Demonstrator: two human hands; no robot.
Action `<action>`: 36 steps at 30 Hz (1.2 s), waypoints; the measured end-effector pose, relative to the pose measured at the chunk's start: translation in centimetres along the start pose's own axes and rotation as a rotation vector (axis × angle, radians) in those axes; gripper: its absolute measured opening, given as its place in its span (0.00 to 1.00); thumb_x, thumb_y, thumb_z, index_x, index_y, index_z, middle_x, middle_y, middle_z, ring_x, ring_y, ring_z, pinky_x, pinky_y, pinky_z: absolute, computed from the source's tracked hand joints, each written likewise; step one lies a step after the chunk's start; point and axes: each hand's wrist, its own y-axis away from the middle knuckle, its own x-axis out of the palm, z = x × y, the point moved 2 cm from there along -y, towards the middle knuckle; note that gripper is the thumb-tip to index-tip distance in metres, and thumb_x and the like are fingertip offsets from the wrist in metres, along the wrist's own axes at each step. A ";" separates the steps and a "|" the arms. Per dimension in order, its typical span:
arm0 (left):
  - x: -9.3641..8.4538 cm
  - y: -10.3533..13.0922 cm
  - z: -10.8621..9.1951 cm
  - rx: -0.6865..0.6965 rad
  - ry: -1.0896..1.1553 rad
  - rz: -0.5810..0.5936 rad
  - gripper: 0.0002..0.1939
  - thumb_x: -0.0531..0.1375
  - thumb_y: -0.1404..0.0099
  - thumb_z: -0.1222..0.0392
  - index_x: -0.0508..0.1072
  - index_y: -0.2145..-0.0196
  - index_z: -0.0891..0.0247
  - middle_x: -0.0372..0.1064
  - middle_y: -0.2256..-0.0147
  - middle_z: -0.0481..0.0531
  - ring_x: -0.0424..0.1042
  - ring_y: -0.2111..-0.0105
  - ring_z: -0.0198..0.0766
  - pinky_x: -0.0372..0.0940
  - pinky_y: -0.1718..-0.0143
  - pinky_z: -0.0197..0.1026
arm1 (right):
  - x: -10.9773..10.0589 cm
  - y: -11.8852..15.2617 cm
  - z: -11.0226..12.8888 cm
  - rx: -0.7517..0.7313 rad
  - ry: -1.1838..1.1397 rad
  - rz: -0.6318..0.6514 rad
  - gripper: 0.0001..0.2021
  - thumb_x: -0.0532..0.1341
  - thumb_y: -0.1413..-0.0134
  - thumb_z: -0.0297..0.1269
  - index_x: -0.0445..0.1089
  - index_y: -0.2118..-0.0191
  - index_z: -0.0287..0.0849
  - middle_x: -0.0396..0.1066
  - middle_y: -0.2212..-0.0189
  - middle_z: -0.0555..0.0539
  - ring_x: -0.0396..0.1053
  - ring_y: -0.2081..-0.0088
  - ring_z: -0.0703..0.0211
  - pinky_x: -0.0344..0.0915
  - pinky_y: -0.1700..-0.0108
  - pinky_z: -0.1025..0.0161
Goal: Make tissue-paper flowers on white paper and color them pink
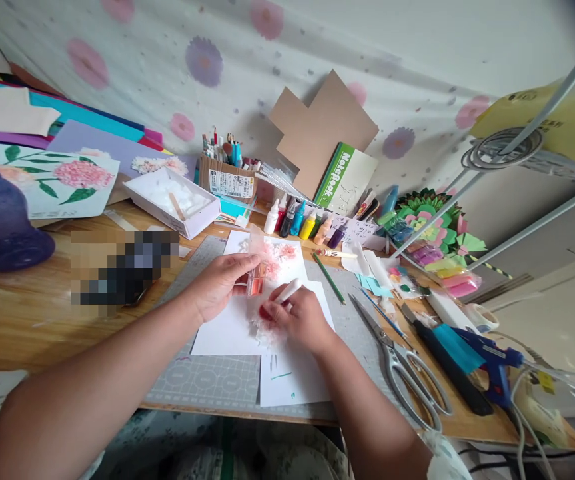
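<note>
plainly, left hand holds one small case, right hand one white-handled tool.

Wood-grain desk here, pretty packed: gray cutting mat in the middle, white tray back left, black-handled tool and blue glue gun over right.

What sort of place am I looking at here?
It looks like a craft workspace, perhaps at home: there are small coloured bottles in a row, big scissors and a blue glue gun.
</note>
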 end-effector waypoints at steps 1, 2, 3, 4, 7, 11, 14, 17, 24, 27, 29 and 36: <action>-0.1 0.0 0.0 -0.001 0.004 -0.001 0.24 0.71 0.56 0.45 0.79 0.65 0.64 0.74 0.70 0.53 0.70 0.70 0.38 0.67 0.71 0.38 | 0.1 0.1 0.1 -0.021 -0.016 0.016 0.08 0.60 0.46 0.33 0.72 0.74 0.42 0.72 0.75 0.49 0.67 0.72 0.62 0.63 0.68 0.65; -0.1 0.0 0.0 -0.006 0.003 -0.003 0.24 0.71 0.56 0.44 0.79 0.65 0.64 0.74 0.71 0.53 0.70 0.70 0.38 0.66 0.71 0.38 | 0.1 0.1 0.1 -0.036 -0.035 0.006 0.08 0.60 0.46 0.33 0.72 0.74 0.42 0.72 0.75 0.49 0.67 0.72 0.62 0.63 0.68 0.65; -0.2 0.0 0.0 -0.010 0.001 -0.003 0.25 0.71 0.56 0.44 0.79 0.65 0.65 0.74 0.71 0.53 0.70 0.71 0.38 0.66 0.71 0.38 | 0.2 0.2 0.0 -0.045 -0.045 -0.011 0.08 0.60 0.46 0.34 0.72 0.74 0.42 0.72 0.74 0.48 0.68 0.71 0.62 0.63 0.67 0.65; -0.2 0.0 0.0 -0.010 0.002 -0.001 0.25 0.71 0.56 0.44 0.79 0.65 0.65 0.74 0.71 0.53 0.70 0.70 0.37 0.67 0.70 0.38 | 0.1 0.2 -0.1 -0.051 -0.036 -0.030 0.08 0.60 0.46 0.34 0.72 0.74 0.42 0.73 0.73 0.48 0.68 0.70 0.61 0.64 0.67 0.64; -0.2 -0.1 0.1 0.002 0.014 0.013 0.24 0.70 0.55 0.44 0.79 0.66 0.65 0.74 0.71 0.53 0.70 0.70 0.38 0.67 0.70 0.39 | -0.1 0.1 -0.5 -0.057 0.060 -0.088 0.08 0.61 0.45 0.35 0.73 0.74 0.43 0.74 0.71 0.47 0.69 0.67 0.58 0.64 0.64 0.62; 0.1 0.0 0.5 -0.025 0.007 0.071 0.23 0.69 0.53 0.44 0.79 0.65 0.65 0.75 0.69 0.54 0.71 0.69 0.39 0.66 0.69 0.39 | -0.7 -0.1 -0.5 -0.051 -0.024 -0.238 0.08 0.61 0.44 0.37 0.73 0.72 0.42 0.75 0.70 0.46 0.70 0.67 0.59 0.65 0.63 0.62; 0.6 0.1 0.9 -0.046 0.006 0.137 0.21 0.68 0.51 0.45 0.79 0.65 0.65 0.75 0.67 0.55 0.71 0.68 0.40 0.66 0.68 0.39 | -0.8 -0.1 -0.4 -0.070 -0.066 -0.169 0.08 0.61 0.46 0.36 0.72 0.73 0.42 0.74 0.72 0.48 0.69 0.70 0.61 0.65 0.66 0.64; 0.7 0.2 1.2 -0.071 0.007 0.139 0.21 0.69 0.51 0.45 0.79 0.64 0.65 0.75 0.68 0.55 0.72 0.68 0.40 0.66 0.68 0.39 | -1.1 0.0 -0.6 -0.016 -0.060 -0.216 0.09 0.60 0.45 0.36 0.69 0.76 0.42 0.71 0.77 0.49 0.67 0.74 0.62 0.64 0.69 0.64; 0.6 0.1 1.2 -0.048 -0.010 0.123 0.21 0.68 0.49 0.45 0.79 0.65 0.65 0.75 0.68 0.54 0.71 0.68 0.39 0.66 0.69 0.39 | -0.9 -0.1 -0.6 -0.033 -0.043 -0.192 0.09 0.60 0.45 0.37 0.70 0.74 0.42 0.73 0.74 0.48 0.69 0.71 0.61 0.65 0.66 0.64; 0.5 0.1 1.0 -0.042 -0.016 0.129 0.20 0.68 0.49 0.46 0.78 0.65 0.65 0.75 0.68 0.54 0.72 0.68 0.40 0.67 0.68 0.39 | -0.8 -0.2 -0.6 -0.048 -0.063 -0.167 0.08 0.60 0.45 0.36 0.71 0.73 0.42 0.74 0.72 0.47 0.70 0.68 0.60 0.65 0.64 0.64; 0.5 0.1 1.0 -0.041 -0.017 0.122 0.20 0.68 0.50 0.46 0.79 0.65 0.65 0.75 0.69 0.54 0.71 0.68 0.39 0.67 0.68 0.38 | -0.8 -0.2 -0.6 -0.033 -0.024 -0.138 0.08 0.60 0.46 0.35 0.70 0.75 0.41 0.73 0.74 0.48 0.69 0.70 0.60 0.64 0.65 0.64; 0.4 0.1 0.9 -0.052 -0.030 0.104 0.20 0.69 0.51 0.46 0.79 0.65 0.63 0.75 0.68 0.54 0.70 0.69 0.38 0.68 0.69 0.38 | -1.1 -0.1 -0.9 0.053 0.001 -0.105 0.08 0.60 0.48 0.34 0.71 0.76 0.41 0.72 0.75 0.48 0.66 0.72 0.61 0.61 0.69 0.65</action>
